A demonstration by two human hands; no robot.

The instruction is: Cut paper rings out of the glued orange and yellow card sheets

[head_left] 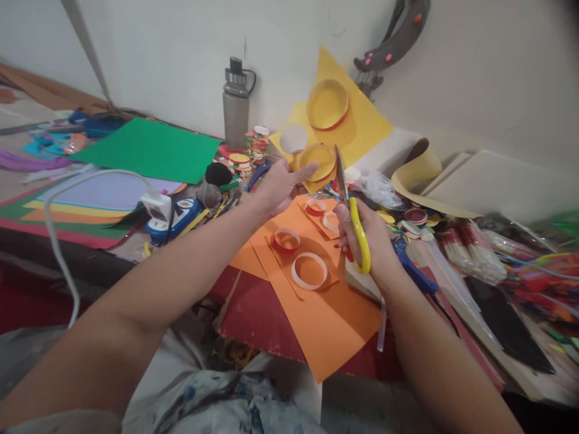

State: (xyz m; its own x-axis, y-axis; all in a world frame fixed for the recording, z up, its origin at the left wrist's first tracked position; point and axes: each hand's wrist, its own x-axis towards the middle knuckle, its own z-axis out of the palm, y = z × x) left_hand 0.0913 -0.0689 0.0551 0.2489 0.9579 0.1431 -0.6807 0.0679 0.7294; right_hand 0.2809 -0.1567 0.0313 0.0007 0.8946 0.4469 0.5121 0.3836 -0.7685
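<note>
My left hand (pixel 281 188) pinches the lower part of a yellow paper sheet (pixel 365 123), its thumb over a ring (pixel 335 158) on the sheet. A second, red-edged ring (pixel 309 119) stands higher on the same paper, and a round hole shows at its left. In my right hand (pixel 373 226) is a pair of scissors (pixel 359 235) with yellow handles. Their blades point up beside the sheet's right part; whether they touch the paper I cannot tell. Below both hands, orange sheets (pixel 325 337) carry a red ring (pixel 286 248), a white ring (pixel 294 280) and smaller rings.
A grey bottle (pixel 236 114) stands against the wall. To the left lie a green sheet (pixel 154 150), a blue power strip (pixel 181 222) with a white plug, and stacked coloured papers. At right are a blue glue gun (pixel 418 271), plastic bags and a black flat packet (pixel 509 325).
</note>
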